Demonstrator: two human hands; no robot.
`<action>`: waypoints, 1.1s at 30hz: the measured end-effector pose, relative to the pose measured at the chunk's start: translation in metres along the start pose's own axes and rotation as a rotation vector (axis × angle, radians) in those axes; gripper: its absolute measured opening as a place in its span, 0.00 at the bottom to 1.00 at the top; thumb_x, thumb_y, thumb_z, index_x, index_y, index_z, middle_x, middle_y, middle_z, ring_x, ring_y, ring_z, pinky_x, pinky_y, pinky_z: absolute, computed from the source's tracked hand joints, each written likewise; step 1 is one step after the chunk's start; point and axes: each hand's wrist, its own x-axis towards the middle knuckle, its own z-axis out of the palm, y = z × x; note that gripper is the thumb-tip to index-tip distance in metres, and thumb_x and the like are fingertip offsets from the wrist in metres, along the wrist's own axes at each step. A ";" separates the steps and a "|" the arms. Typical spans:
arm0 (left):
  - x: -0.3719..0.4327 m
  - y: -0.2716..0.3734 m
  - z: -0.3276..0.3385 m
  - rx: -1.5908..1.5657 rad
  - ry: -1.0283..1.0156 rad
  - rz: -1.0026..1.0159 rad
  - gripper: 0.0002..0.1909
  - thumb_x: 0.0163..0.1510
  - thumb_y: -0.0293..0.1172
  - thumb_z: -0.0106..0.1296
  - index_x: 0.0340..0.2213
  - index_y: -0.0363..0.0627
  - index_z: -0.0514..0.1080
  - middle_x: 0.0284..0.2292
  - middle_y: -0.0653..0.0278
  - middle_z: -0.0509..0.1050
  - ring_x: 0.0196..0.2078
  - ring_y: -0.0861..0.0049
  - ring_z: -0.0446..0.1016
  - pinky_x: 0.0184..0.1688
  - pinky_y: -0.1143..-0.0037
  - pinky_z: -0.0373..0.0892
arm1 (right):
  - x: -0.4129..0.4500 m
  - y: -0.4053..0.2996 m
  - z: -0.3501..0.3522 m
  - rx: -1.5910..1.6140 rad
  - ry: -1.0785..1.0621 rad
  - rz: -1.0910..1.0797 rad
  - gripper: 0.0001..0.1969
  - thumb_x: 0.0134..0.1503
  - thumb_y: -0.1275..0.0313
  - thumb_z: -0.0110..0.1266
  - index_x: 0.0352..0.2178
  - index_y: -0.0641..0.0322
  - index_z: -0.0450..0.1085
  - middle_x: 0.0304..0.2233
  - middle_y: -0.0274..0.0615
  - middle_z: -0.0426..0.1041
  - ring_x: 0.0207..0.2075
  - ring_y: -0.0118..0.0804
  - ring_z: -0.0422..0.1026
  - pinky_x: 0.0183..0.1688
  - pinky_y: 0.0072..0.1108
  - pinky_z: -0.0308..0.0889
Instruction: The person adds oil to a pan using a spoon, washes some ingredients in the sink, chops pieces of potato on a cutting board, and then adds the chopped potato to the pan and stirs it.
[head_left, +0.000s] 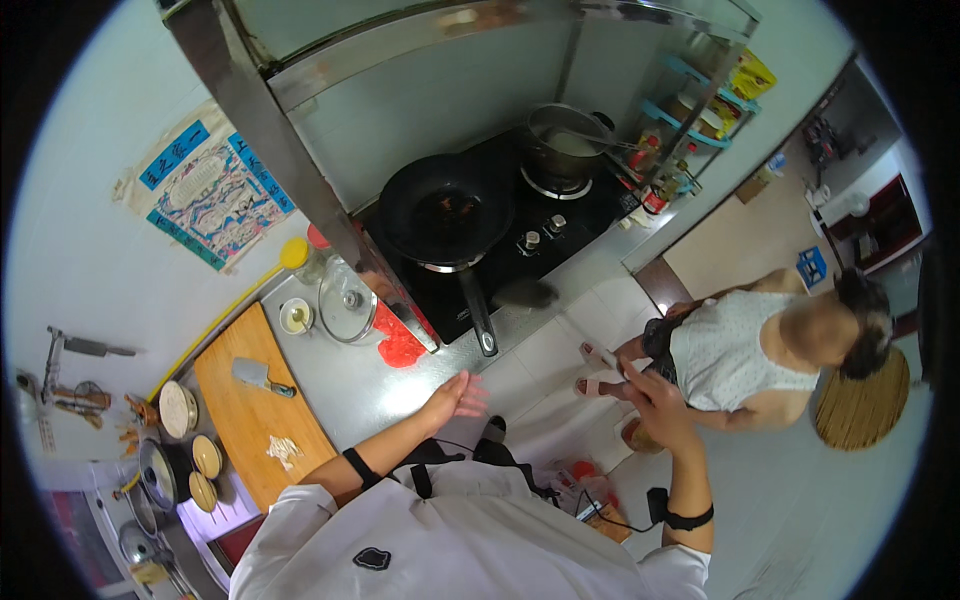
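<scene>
My left hand (456, 401) is held just off the counter's front edge, its fingers apart and nothing in it. A long-handled spatula (527, 294) is gripped in my right hand (654, 397); its dark, blurred head hovers by the front edge of the cooktop. A black wok (446, 210) rests on the left burner, its handle (480, 322) pointing towards me, with reddish-brown bits at its bottom. On the right burner stands a pot (562, 146) holding pale liquid and a utensil.
A person (739, 352) in a sleeveless top stands at my right. Left of the cooktop are a glass lid (347, 300), a small bowl (296, 316), a red plastic bag (397, 341) and a cutting board (240, 337) with a cleaver (259, 375) and pale slices (283, 450). Bottles (660, 195) stand beyond the pot.
</scene>
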 end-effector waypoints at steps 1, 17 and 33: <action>0.006 0.010 0.004 -0.073 0.015 0.021 0.22 0.45 0.46 0.26 0.34 0.39 0.54 0.31 0.57 0.62 0.32 0.72 0.62 0.34 0.73 0.60 | 0.016 0.008 0.000 -0.030 0.039 -0.018 0.15 0.41 0.76 0.41 0.35 0.57 0.58 0.17 0.45 0.59 0.17 0.39 0.60 0.20 0.19 0.56; 0.034 0.048 -0.007 -0.380 -0.002 0.106 0.12 0.43 0.35 0.38 0.29 0.42 0.57 0.27 0.61 0.63 0.24 0.77 0.64 0.30 0.79 0.63 | 0.268 0.009 0.067 -0.384 -0.052 -0.102 0.12 0.41 0.73 0.39 0.31 0.56 0.61 0.21 0.49 0.64 0.25 0.45 0.63 0.26 0.29 0.59; 0.012 0.015 0.028 -0.097 0.157 0.111 0.14 0.46 0.34 0.33 0.34 0.40 0.57 0.28 0.63 0.64 0.27 0.83 0.63 0.29 0.83 0.62 | 0.252 0.017 0.046 -0.172 -0.105 -0.273 0.08 0.39 0.72 0.43 0.22 0.65 0.60 0.19 0.50 0.64 0.24 0.48 0.62 0.26 0.29 0.58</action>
